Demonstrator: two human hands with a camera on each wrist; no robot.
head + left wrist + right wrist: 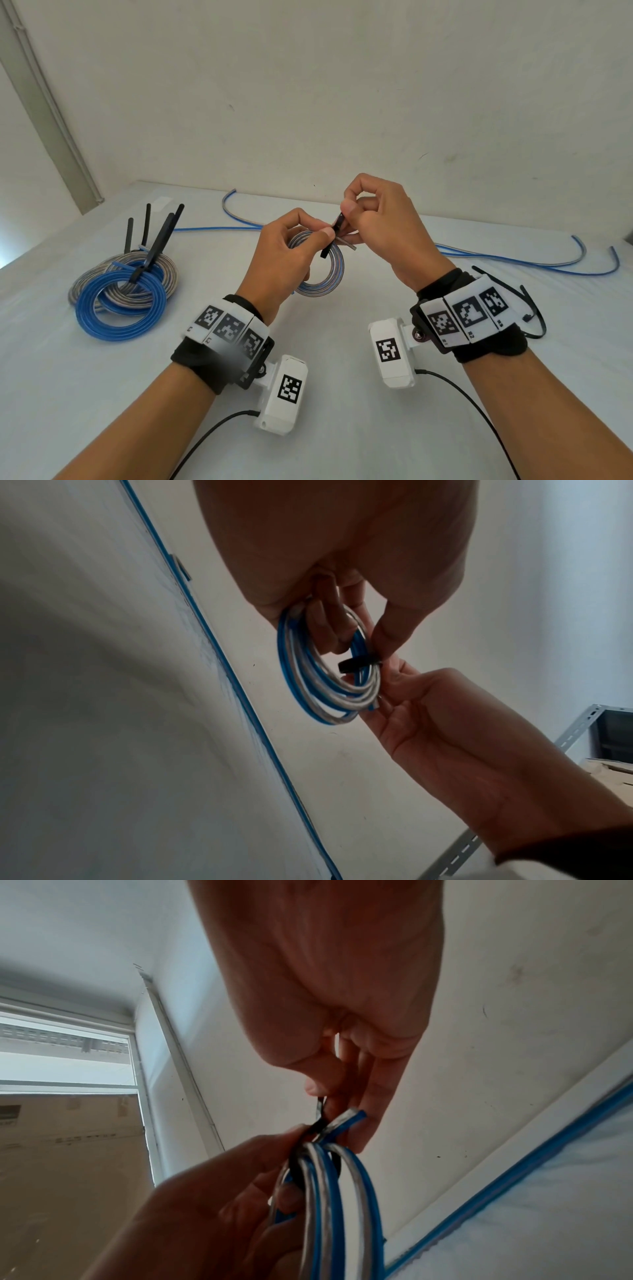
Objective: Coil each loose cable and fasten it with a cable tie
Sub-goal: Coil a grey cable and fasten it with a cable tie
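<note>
a: white walls stood behind a pale worktop [342, 394], and a long loose cable [513, 262] in blue and silver trailed along its far edge.

b: where was the cable being worked on?

a: a small coil [327, 274] of the same blue-and-silver cable was held up above the worktop, between both hands. the left hand [284, 253] had its fingers curled through and round the coil, thumb pressed near the top of it.

b: and the right?

a: the right hand [380, 219] pinched a black cable tie [334, 236] between thumb and fingers. the tie was looped round the strands at the top of the coil; from the left wrist view its black band [356, 665] crossed the strands just under the thumb. one cut end of the cable [346, 1118] stuck out beside the right fingers.

b: anything else on the worktop?

a: to the left lay a pile of finished coils [123, 291], each bound, with black tie tails [156, 243] sticking upward. some spare ties [532, 315] lay near the right wrist.
</note>
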